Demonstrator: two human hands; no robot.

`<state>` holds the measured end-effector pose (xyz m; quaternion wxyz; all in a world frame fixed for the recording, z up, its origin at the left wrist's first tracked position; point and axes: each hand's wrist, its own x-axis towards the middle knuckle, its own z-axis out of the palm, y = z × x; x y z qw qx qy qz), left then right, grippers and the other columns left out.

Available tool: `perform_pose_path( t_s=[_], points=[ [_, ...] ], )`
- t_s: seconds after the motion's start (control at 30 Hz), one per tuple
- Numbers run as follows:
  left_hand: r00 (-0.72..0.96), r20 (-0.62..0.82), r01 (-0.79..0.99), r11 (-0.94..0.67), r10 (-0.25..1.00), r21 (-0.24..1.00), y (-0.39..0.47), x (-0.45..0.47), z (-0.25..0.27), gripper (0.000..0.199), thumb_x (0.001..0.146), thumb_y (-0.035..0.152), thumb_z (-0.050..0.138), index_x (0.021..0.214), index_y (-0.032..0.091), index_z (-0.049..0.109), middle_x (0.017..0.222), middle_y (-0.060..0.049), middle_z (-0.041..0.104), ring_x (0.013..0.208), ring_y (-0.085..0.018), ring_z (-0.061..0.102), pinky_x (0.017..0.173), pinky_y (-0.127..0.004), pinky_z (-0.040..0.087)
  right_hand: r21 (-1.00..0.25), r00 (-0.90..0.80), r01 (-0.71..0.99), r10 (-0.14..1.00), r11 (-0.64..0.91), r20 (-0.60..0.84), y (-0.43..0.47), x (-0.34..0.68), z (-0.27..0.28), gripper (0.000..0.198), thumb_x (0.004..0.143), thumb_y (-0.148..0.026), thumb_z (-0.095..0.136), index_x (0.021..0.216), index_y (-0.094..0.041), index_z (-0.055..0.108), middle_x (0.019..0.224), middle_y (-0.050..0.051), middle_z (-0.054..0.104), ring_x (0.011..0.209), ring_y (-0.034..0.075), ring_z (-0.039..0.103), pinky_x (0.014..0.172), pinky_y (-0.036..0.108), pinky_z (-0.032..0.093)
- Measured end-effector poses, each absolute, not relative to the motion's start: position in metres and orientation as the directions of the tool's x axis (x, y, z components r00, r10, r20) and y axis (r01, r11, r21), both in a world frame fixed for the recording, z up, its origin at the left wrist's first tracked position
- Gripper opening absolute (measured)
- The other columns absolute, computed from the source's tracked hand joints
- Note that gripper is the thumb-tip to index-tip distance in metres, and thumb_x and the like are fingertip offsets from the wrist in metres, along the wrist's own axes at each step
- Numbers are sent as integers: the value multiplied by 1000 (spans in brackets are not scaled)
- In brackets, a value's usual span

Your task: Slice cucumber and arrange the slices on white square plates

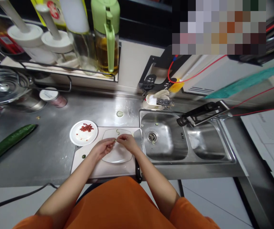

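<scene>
Over a white squarish plate [120,156], my left hand [103,148] and my right hand [127,142] meet with fingertips pinched together. A small green piece of cucumber [115,140] shows between them, mostly hidden by the fingers. On the plate's far part lies a thin curled cucumber strip [118,131]. Beneath the plate is a white cutting board [94,170], with a dark green cucumber end [83,156] at its left. Along the board's right side rests a knife [138,173] with a black handle.
Red chopped bits lie on a round white plate [76,135] at left. A whole cucumber [10,143] is on the steel counter, far left. A cucumber slice [120,113] sits behind the board. To the right is a double sink [168,140] with a black faucet [194,114].
</scene>
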<state>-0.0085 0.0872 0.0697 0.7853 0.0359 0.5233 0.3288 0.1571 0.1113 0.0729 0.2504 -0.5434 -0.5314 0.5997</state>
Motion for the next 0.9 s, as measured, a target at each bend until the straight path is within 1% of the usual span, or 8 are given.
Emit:
perform_pose_path(
  t_s=[0.1,0.17,0.3,0.37,0.43,0.53,0.67,0.9],
  points=[
    [74,-762,-350,732,643,584,91,-4,65,36,55,25,77,86,11,64,60,1,58,47,-4,45,41,-15,30,-881,-270,385,880,-274,-392,118,159,68,15,71,-28,57,71,-17,66,67,-1,63,63,12,53,59,22,39],
    [-25,-719,-259,690,694,675,94,-1,61,41,52,32,78,84,11,65,57,1,58,47,-5,46,44,-17,32,-856,-263,460,885,-234,-383,125,160,65,14,71,-26,57,70,-17,67,65,-1,63,62,11,52,58,21,38],
    [-153,-601,1,608,785,794,103,3,54,36,58,41,71,81,14,67,60,-1,63,53,-10,54,53,-22,39,-776,-244,613,899,-148,-364,140,160,63,13,73,-25,56,70,-19,68,65,-1,64,64,12,54,60,22,37],
    [-192,-543,142,570,818,809,108,6,52,32,62,42,67,82,16,68,62,-1,65,57,-12,57,57,-23,41,-716,-237,691,902,-105,-361,147,159,63,14,73,-24,56,70,-19,68,67,0,65,66,13,54,61,23,36],
    [-229,-503,235,549,833,802,111,9,50,28,65,41,63,82,18,69,62,0,65,59,-13,58,59,-24,42,-656,-246,753,902,-53,-355,154,158,65,14,74,-23,55,72,-20,69,69,1,66,68,14,55,63,24,36],
    [-275,-472,313,542,838,780,115,14,50,25,68,38,59,81,19,69,61,1,65,58,-13,58,61,-24,41,-564,-258,825,899,15,-353,160,157,68,16,76,-23,53,74,-21,69,74,2,67,75,16,54,68,26,36],
    [-306,-400,413,499,864,762,117,19,50,20,69,35,57,75,20,68,62,0,66,62,-15,59,65,-26,40,-444,-238,895,893,48,-383,163,155,70,17,79,-25,51,80,-24,68,81,2,68,92,23,51,73,31,36],
    [-307,-324,504,441,895,743,116,21,46,17,72,31,54,75,21,67,70,-1,67,68,-16,59,69,-26,40,-404,-266,910,880,94,-393,164,153,71,19,82,-25,48,84,-24,67,87,4,67,97,25,47,75,34,35]
  ],
)
